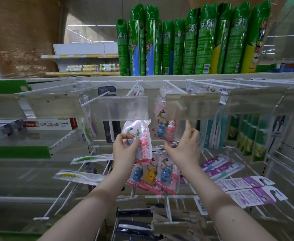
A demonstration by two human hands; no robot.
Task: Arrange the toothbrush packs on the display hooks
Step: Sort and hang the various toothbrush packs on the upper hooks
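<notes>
My left hand (124, 151) grips a pink children's toothbrush pack (140, 134) with a cartoon figure, held upright below a clear price-tag flap (121, 107). My right hand (186, 145) is raised beside it, index finger pointing up and touching the lower edge of the neighbouring clear flap (193, 106); it holds nothing. Just left of that finger, several matching packs (165, 129) hang on a white display hook (175, 87). More of these packs (153, 176) lie on the lower hooks under my hands.
Green spray cans (186, 44) line the top shelf. Teal and green toothbrush packs (238, 133) hang to the right, purple-carded packs (243, 188) lie lower right, black packs (135, 221) at the bottom. Toothpaste boxes (43, 124) sit on the left shelf. Bare hooks (59, 193) stick out lower left.
</notes>
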